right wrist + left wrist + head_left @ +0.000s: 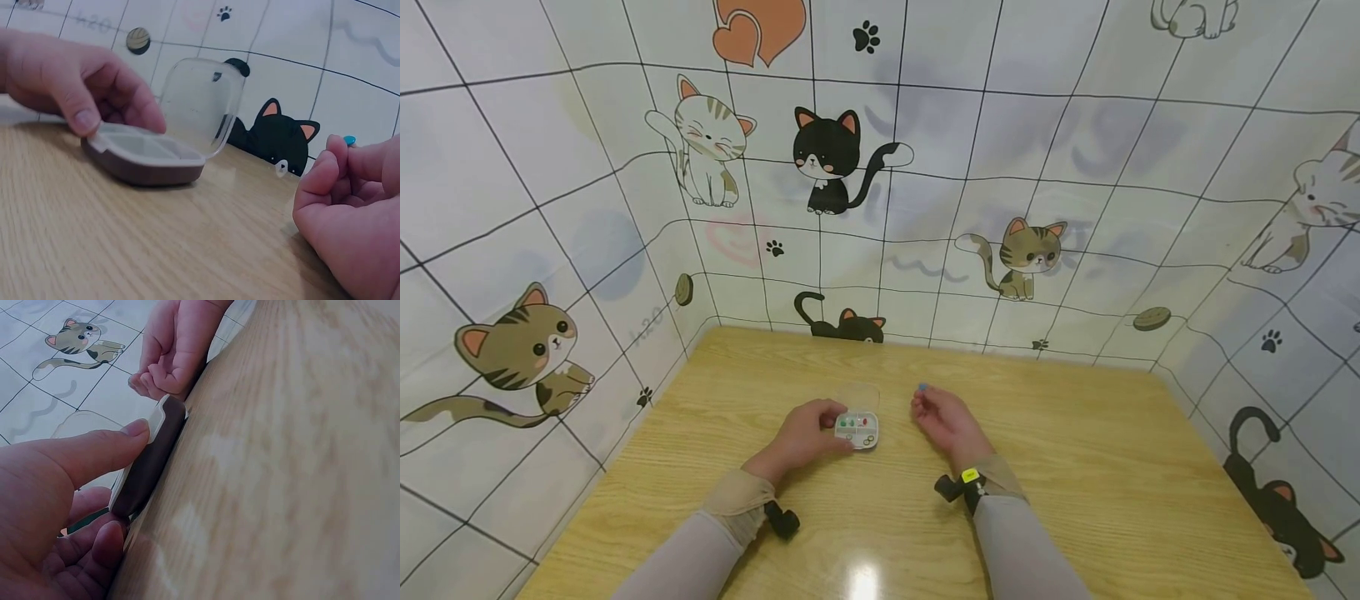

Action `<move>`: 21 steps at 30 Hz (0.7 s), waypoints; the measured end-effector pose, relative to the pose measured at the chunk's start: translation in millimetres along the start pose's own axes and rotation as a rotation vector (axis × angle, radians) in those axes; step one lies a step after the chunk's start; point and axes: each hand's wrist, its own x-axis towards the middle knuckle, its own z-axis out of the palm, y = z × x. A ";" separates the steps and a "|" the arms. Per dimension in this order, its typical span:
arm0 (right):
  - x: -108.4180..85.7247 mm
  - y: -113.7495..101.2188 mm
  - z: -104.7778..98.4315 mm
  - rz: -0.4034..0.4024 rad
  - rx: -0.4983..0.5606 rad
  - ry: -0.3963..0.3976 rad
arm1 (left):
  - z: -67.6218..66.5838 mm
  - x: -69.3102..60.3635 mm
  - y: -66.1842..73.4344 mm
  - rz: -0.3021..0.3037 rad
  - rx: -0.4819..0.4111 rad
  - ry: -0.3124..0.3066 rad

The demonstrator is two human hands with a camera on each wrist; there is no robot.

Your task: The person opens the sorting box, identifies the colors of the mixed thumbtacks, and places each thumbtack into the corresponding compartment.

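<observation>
A small pill box (867, 432) with a white divided tray and a dark base sits on the table, its clear lid (201, 103) swung up at the back. Green and red pills lie in its far compartments; small, hard-to-make-out items lie in the near ones. My left hand (807, 435) grips the box by its left side, thumb on the near rim and fingers behind. To the right of the box, apart from it, my right hand (951, 423) pinches a small blue pill (350, 140) between thumb and index finger, above the tabletop.
The wooden table (1075, 467) reaches back to a white gridded curtain (925, 192) printed with cartoon cats, which also closes off both sides. Each wrist carries a black camera mount (784, 520).
</observation>
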 end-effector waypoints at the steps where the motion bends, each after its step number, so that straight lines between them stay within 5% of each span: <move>1: -0.3 1.0 1.7 -0.009 -0.035 -0.002 | -0.1 -0.2 0.0 -0.001 0.002 0.001; 11: -1.7 14.2 19.0 -0.102 -0.422 -0.130 | -0.3 -0.1 0.5 -0.001 0.014 -0.002; 21: -14.4 24.8 48.6 -0.281 -1.081 -0.171 | -1.0 0.0 2.2 -0.004 0.004 -0.002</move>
